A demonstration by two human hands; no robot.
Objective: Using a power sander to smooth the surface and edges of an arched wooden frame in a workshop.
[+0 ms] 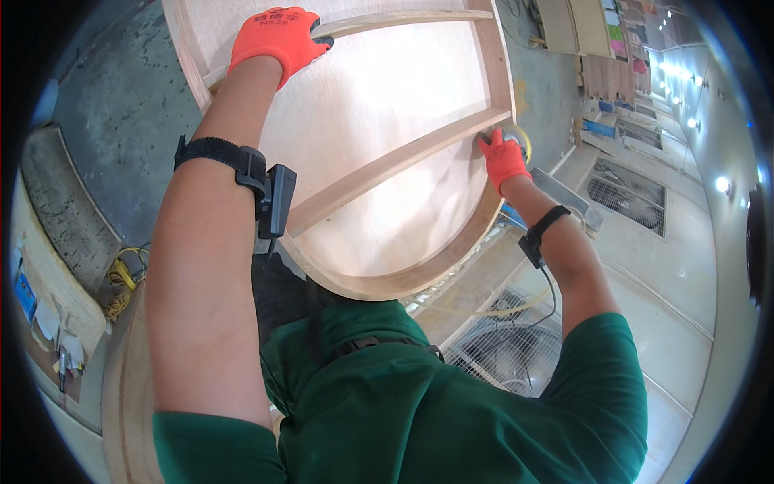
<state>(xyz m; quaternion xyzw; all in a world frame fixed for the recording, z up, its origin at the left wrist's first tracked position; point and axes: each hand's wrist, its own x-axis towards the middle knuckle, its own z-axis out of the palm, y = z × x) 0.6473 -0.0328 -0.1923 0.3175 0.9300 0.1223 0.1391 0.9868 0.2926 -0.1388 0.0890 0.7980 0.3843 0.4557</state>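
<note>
A pale wooden frame (395, 168) with a flat panel, crossbars and a rounded near end lies before my body. My left hand (274, 39), in an orange glove with dark fingertips, is closed over the far crossbar (403, 18) near its left end; its thumb points right along the bar. At the frame's right side, my right hand (505, 159), in a matching glove, is wrapped round a round tool with a yellow rim (525, 143), probably a sander. The tool sits against the outer edge by the middle crossbar's end, mostly hidden by the hand.
A caged fan (512, 343) stands low at the right, with a pale hose (516, 309) running past it. Another grille (627, 196) is farther right. At the left are a curved board (68, 202) and a coiled yellow cable (121, 278). Stacked panels (568, 28) stand far right.
</note>
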